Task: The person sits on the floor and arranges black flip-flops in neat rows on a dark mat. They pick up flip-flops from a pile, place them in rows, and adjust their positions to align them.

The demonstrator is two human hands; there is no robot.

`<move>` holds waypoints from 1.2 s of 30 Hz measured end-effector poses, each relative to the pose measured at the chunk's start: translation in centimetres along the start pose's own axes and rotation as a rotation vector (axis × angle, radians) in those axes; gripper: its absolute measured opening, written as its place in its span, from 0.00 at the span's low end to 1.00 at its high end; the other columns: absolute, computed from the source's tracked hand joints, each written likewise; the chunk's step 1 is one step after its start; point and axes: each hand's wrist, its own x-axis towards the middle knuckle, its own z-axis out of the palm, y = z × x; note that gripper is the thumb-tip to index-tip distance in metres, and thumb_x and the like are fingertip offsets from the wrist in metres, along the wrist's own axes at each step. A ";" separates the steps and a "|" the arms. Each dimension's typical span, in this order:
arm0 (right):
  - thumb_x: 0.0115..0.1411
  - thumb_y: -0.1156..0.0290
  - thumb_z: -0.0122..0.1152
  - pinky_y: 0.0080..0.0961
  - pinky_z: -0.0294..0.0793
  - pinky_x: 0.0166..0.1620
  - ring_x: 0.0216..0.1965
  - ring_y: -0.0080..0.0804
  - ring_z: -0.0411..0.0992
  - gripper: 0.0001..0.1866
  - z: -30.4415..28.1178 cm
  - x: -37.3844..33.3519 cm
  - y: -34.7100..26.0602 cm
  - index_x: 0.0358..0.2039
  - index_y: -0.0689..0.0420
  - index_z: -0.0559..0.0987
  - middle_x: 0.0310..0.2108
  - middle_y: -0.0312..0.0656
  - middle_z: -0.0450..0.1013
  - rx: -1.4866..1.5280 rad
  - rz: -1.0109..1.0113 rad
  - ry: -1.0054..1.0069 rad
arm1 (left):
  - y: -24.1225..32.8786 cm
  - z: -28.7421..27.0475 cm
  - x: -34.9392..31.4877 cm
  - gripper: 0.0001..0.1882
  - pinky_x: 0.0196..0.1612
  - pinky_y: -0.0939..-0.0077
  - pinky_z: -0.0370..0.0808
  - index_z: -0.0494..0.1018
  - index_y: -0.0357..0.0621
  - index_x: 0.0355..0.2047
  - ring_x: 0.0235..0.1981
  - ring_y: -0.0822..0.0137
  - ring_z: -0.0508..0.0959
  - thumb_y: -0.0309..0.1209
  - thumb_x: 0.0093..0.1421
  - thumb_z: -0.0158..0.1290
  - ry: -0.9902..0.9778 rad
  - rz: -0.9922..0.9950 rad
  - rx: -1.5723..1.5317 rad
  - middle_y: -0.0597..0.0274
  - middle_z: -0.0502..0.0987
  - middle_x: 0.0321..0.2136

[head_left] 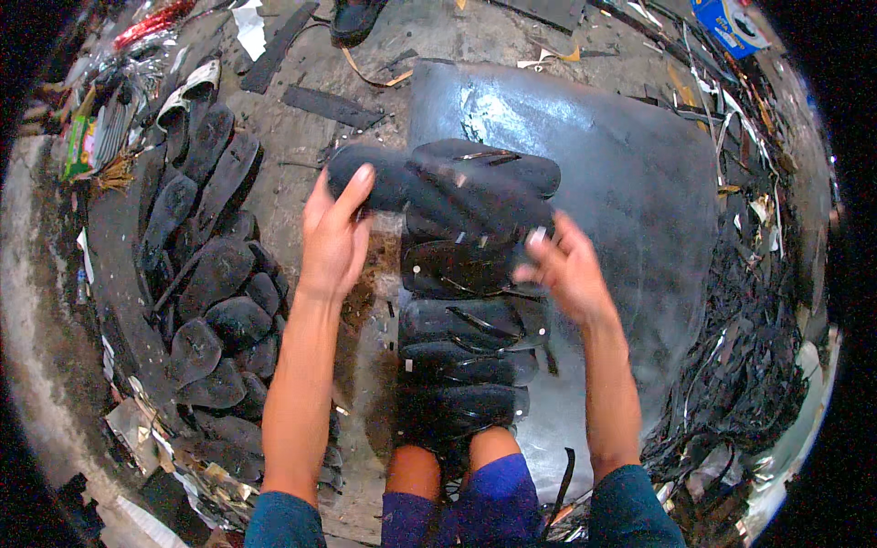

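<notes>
A black flip-flop (388, 183) is held up crosswise, blurred by motion. My left hand (336, 228) grips its left end, thumb on the upper face. Close to its right end is my right hand (571, 274), fingers bent and smeared, with a small white spot at the fingertips; whether it touches the sole I cannot tell. Beneath and nearer me, several black flip-flops (457, 320) lie in a column, some with shiny straps and small white dots. Another flip-flop (534, 173) lies just beyond the held one, partly covered by it.
A large dark rubber sheet (630, 183) spreads under the column and to the right. Piled black soles (219, 274) lie at the left. Black scrap strips (740, 374) heap up at the right. A blue box (728, 27) sits at the far right; cut pieces (331, 107) litter the floor.
</notes>
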 end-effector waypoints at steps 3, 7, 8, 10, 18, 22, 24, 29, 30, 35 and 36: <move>0.61 0.68 0.69 0.26 0.84 0.37 0.40 0.32 0.78 0.32 -4.0 6.8 -1.6 0.61 0.61 0.64 0.47 0.48 0.76 -0.051 -0.234 0.374 | -2.7 1.4 7.4 0.26 0.50 0.72 0.77 0.66 0.32 0.57 0.45 0.68 0.80 0.26 0.61 0.63 -0.021 -0.037 0.223 0.55 0.79 0.47; 0.59 0.67 0.71 0.25 0.83 0.36 0.41 0.32 0.78 0.25 -6.9 14.6 -2.0 0.55 0.62 0.76 0.48 0.49 0.76 -0.146 -0.402 0.490 | -6.9 0.2 14.9 0.35 0.41 0.74 0.80 0.68 0.30 0.56 0.39 0.66 0.82 0.32 0.53 0.71 0.134 -0.025 0.539 0.53 0.81 0.42; 0.58 0.66 0.72 0.25 0.82 0.37 0.41 0.32 0.78 0.25 -7.6 15.8 -1.8 0.54 0.61 0.77 0.47 0.48 0.77 -0.190 -0.389 0.514 | -7.6 -0.2 16.0 0.34 0.40 0.74 0.80 0.70 0.31 0.55 0.39 0.66 0.82 0.32 0.52 0.71 0.148 -0.023 0.562 0.53 0.82 0.41; 0.57 0.65 0.73 0.25 0.81 0.39 0.40 0.31 0.79 0.24 -8.7 17.4 -0.9 0.52 0.61 0.80 0.43 0.46 0.79 -0.279 -0.346 0.568 | -9.3 -1.0 17.3 0.31 0.40 0.75 0.80 0.74 0.32 0.54 0.37 0.67 0.82 0.32 0.52 0.71 0.178 -0.038 0.611 0.54 0.82 0.40; 0.56 0.65 0.75 0.23 0.76 0.42 0.37 0.27 0.78 0.21 -9.9 20.5 -0.9 0.46 0.64 0.82 0.36 0.42 0.81 -0.261 -0.574 0.677 | -9.2 0.2 19.7 0.27 0.43 0.73 0.80 0.75 0.33 0.54 0.42 0.67 0.80 0.31 0.56 0.68 0.195 0.074 0.451 0.56 0.81 0.44; 0.56 0.68 0.74 0.22 0.77 0.40 0.35 0.26 0.77 0.20 -9.9 20.1 -2.5 0.46 0.64 0.81 0.37 0.43 0.80 -0.125 -0.588 0.628 | -7.0 1.7 20.1 0.27 0.50 0.67 0.78 0.72 0.37 0.57 0.47 0.65 0.78 0.35 0.60 0.65 0.053 0.042 0.339 0.58 0.79 0.48; 0.57 0.68 0.73 0.24 0.79 0.39 0.38 0.29 0.78 0.24 -10.0 19.0 -1.9 0.51 0.66 0.77 0.40 0.46 0.79 0.032 -0.457 0.526 | -6.6 2.3 18.3 0.24 0.52 0.62 0.79 0.71 0.40 0.56 0.48 0.62 0.78 0.35 0.62 0.62 0.008 -0.084 0.118 0.58 0.78 0.49; 0.63 0.69 0.67 0.30 0.80 0.44 0.45 0.29 0.76 0.25 -8.6 16.5 0.4 0.56 0.66 0.70 0.46 0.43 0.76 0.057 -0.337 0.405 | -8.8 1.7 16.0 0.16 0.60 0.59 0.76 0.75 0.38 0.49 0.52 0.59 0.78 0.37 0.67 0.55 -0.268 -0.271 -0.083 0.58 0.79 0.49; 0.63 0.69 0.67 0.30 0.80 0.44 0.45 0.29 0.76 0.24 -8.9 16.4 0.8 0.55 0.66 0.70 0.46 0.43 0.76 0.040 -0.376 0.397 | -9.2 1.8 15.8 0.14 0.56 0.64 0.79 0.77 0.39 0.46 0.51 0.60 0.78 0.36 0.67 0.56 -0.225 -0.287 -0.039 0.59 0.80 0.48; 0.62 0.68 0.69 0.25 0.78 0.43 0.42 0.26 0.76 0.22 -10.4 16.7 1.9 0.52 0.66 0.75 0.43 0.42 0.76 -0.214 -0.500 0.525 | -9.9 2.0 15.9 0.24 0.50 0.67 0.77 0.71 0.40 0.55 0.50 0.62 0.79 0.38 0.63 0.61 -0.080 -0.155 -0.011 0.61 0.80 0.48; 0.61 0.67 0.70 0.24 0.77 0.43 0.40 0.26 0.76 0.22 -10.5 16.7 1.7 0.51 0.65 0.77 0.42 0.42 0.77 -0.211 -0.498 0.556 | -9.6 1.3 16.4 0.30 0.50 0.68 0.74 0.68 0.39 0.59 0.49 0.64 0.79 0.36 0.60 0.64 0.032 -0.147 0.113 0.60 0.80 0.48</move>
